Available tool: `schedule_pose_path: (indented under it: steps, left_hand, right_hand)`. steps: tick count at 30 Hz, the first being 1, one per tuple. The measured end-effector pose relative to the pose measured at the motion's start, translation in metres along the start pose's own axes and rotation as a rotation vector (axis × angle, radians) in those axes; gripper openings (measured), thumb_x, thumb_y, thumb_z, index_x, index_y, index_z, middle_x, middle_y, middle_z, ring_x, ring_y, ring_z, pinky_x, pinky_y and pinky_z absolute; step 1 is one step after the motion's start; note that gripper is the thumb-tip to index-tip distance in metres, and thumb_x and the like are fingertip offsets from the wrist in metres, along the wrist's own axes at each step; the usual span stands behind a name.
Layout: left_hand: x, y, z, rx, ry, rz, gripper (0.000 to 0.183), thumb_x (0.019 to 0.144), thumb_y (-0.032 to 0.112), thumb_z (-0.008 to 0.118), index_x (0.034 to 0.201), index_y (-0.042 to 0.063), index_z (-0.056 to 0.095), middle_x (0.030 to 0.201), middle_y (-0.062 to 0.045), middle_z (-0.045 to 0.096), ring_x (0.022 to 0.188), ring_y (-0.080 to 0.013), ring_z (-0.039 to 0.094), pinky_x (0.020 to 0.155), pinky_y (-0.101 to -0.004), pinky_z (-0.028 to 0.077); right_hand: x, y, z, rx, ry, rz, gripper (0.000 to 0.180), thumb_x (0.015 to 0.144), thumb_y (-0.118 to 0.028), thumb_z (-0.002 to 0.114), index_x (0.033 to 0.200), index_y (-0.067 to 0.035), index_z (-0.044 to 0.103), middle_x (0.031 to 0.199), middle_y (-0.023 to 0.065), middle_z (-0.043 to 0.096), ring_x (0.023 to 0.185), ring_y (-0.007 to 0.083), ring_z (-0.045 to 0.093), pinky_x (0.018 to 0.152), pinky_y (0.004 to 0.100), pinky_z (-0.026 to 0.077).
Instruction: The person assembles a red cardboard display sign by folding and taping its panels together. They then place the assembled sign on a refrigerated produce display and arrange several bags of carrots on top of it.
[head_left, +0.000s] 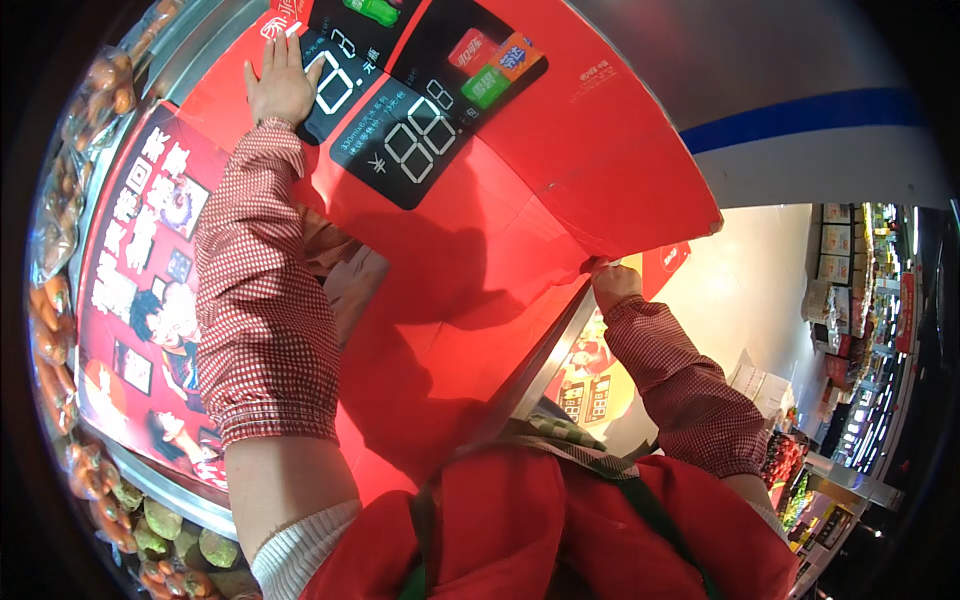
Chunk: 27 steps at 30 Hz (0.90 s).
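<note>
A large red cardboard display board (450, 285) with a drinks promotion printed on it lies tilted before me. My left hand (281, 82) rests flat on its upper left part, fingers spread a little, beside a black price panel (420, 142). At the board's right edge, by a fold, my right hand (616, 283) is closed on the cardboard; its fingertips are hidden. A metal-edged strip (551, 360) runs down from that hand towards my body. Checked sleeve covers are on both my forearms.
To the left stands a lit poster panel (142, 300) with printed figures. Beyond it lie bagged orange produce (52, 322) and green-brown produce (161, 517) along a metal rail (165, 487). Pale floor (742, 300) and stocked shelves (862, 337) are on the right.
</note>
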<state>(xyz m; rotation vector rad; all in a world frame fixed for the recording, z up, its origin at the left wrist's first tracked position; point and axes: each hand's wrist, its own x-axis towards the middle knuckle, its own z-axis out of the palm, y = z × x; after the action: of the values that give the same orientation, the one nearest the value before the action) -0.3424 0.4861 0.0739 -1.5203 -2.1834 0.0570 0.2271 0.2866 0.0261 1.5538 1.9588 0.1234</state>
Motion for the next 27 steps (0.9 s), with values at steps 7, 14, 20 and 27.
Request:
schedule_pose_path:
  steps: [7,14,20,27]
  left_hand:
    - [-0.032,0.01,-0.011,-0.029,-0.067,-0.012,0.072,0.104,0.06,0.029,0.16,0.015,0.024,0.168,-0.006,0.021,0.155,-0.0241,0.017,0.123,-0.0569,0.011]
    - [-0.048,0.021,-0.027,-0.002,-0.112,0.069,0.068,0.104,0.057,0.033,0.16,0.018,0.027,0.167,-0.004,0.022,0.155,-0.0253,0.017,0.122,-0.0586,0.014]
    - [-0.211,0.116,-0.068,-0.379,0.077,0.456,0.056,0.093,0.036,0.057,0.141,0.007,0.051,0.153,-0.012,0.044,0.146,-0.0298,0.034,0.118,-0.0622,0.018]
    - [-0.409,0.203,-0.14,-0.78,-0.355,0.561,0.092,0.089,0.061,0.059,0.159,0.012,0.026,0.162,-0.021,0.026,0.152,-0.0369,0.02,0.122,-0.0611,0.009]
  right_hand:
    - [-0.03,0.027,0.001,0.051,-0.056,-0.029,0.025,0.089,-0.023,0.066,0.105,-0.004,0.06,0.075,0.0092,0.073,0.074,0.0279,0.074,0.058,0.0385,0.056]
    - [-0.095,0.081,-0.054,0.283,0.366,-0.012,0.008,0.094,-0.018,0.055,0.099,-0.012,0.057,0.074,0.0085,0.066,0.063,0.0307,0.068,0.055,0.0429,0.053]
    - [-0.074,0.143,-0.129,0.552,0.965,-0.116,0.016,0.093,-0.012,0.067,0.107,-0.005,0.068,0.132,0.0247,0.048,0.12,0.042,0.051,0.097,0.0475,0.047]
    - [-0.03,0.119,-0.161,0.69,0.916,-0.321,0.012,0.09,-0.012,0.069,0.088,-0.001,0.063,0.091,0.0152,0.06,0.087,0.0386,0.06,0.081,0.0459,0.047]
